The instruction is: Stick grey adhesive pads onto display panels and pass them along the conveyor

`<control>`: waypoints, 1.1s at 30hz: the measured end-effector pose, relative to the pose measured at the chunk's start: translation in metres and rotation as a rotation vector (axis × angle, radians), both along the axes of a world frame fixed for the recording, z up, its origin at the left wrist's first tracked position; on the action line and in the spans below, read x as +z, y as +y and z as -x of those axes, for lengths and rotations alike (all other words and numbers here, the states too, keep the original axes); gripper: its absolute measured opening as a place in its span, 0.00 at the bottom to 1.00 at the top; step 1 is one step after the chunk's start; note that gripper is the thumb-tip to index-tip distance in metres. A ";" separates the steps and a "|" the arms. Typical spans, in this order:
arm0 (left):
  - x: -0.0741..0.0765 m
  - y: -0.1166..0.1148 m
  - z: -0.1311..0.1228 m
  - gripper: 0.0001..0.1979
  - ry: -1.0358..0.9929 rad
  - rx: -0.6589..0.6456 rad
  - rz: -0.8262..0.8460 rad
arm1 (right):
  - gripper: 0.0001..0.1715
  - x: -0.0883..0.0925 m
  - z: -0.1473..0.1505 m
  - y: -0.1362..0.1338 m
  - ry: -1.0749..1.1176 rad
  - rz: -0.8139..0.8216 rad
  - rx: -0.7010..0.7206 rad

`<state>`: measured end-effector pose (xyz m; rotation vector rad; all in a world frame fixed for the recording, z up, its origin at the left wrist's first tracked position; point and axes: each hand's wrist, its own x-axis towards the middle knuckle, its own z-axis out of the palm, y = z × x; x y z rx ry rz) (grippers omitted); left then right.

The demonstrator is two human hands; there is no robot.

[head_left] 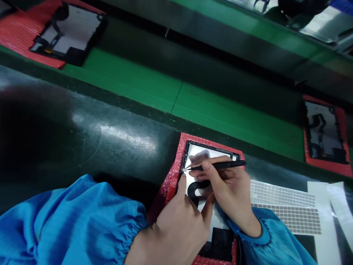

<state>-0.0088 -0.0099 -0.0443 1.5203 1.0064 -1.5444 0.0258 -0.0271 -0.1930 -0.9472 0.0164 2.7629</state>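
Observation:
A tablet-like device frame (212, 151) with a silver inside and a black cable lies on a red bubble-wrap pad (168, 184) in front of me. My left hand (179, 224) rests on its left side, thumb and forefinger spread and pressing on the frame. My right hand (228, 187) is closed round black tweezers (220, 165), whose tip touches the frame's upper left edge. Both arms wear blue sleeves.
A green conveyor belt (154, 84) runs across behind the dark glossy bench (104, 129). Two more device frames on red pads ride on it, one at the top left (66, 33), one at the right (325, 136). A sheet of small grey stickers (286, 206) lies at my right.

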 end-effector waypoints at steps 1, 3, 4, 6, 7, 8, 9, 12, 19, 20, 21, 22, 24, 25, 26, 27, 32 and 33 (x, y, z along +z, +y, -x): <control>-0.001 0.001 0.001 0.28 0.004 0.004 0.008 | 0.10 0.000 0.000 0.000 0.004 -0.004 0.000; -0.003 0.004 0.002 0.27 0.003 0.021 0.041 | 0.10 0.000 0.000 -0.001 0.006 -0.014 0.003; -0.004 0.006 0.004 0.26 0.002 0.031 0.062 | 0.10 0.000 0.000 -0.001 0.007 -0.018 0.006; -0.006 0.010 0.006 0.25 0.000 0.064 0.117 | 0.10 0.000 -0.001 -0.001 0.007 -0.022 0.018; -0.008 0.012 0.008 0.24 -0.001 0.083 0.146 | 0.10 0.000 -0.001 -0.001 0.008 -0.021 0.027; -0.008 0.014 0.009 0.24 0.006 0.091 0.172 | 0.10 0.000 -0.001 -0.002 0.010 -0.019 0.036; -0.009 0.015 0.010 0.23 0.013 0.090 0.188 | 0.10 0.000 -0.001 -0.002 0.015 -0.018 0.043; -0.009 0.016 0.012 0.25 0.030 0.055 0.185 | 0.09 0.001 0.001 -0.003 0.024 -0.009 0.036; -0.005 0.045 0.024 0.26 -0.077 0.217 0.095 | 0.09 -0.005 -0.015 -0.007 -0.043 0.131 -0.139; -0.003 0.052 0.028 0.20 -0.020 0.228 0.052 | 0.08 -0.008 -0.023 -0.010 -0.078 0.139 -0.176; 0.000 0.059 0.033 0.16 0.089 0.225 0.022 | 0.08 -0.011 -0.033 -0.013 -0.114 0.146 -0.211; 0.002 0.064 0.039 0.16 0.233 0.212 0.001 | 0.07 -0.015 -0.042 -0.018 -0.158 0.149 -0.244; 0.008 0.066 0.053 0.18 0.476 0.241 -0.011 | 0.06 -0.022 -0.061 -0.031 -0.221 0.176 -0.297; 0.011 0.065 0.059 0.18 0.524 0.319 -0.003 | 0.05 -0.025 -0.069 -0.039 -0.254 0.198 -0.313; 0.014 0.061 0.064 0.17 0.529 0.435 -0.004 | 0.05 -0.027 -0.076 -0.046 -0.283 0.219 -0.321; 0.016 0.057 0.068 0.17 0.511 0.564 -0.022 | 0.05 -0.029 -0.082 -0.054 -0.311 0.236 -0.324; 0.015 0.039 0.063 0.16 0.519 0.941 -0.304 | 0.07 -0.051 -0.115 -0.087 -0.490 0.240 -0.331; 0.013 0.038 0.059 0.15 0.553 0.995 -0.352 | 0.08 -0.059 -0.123 -0.096 -0.539 0.220 -0.334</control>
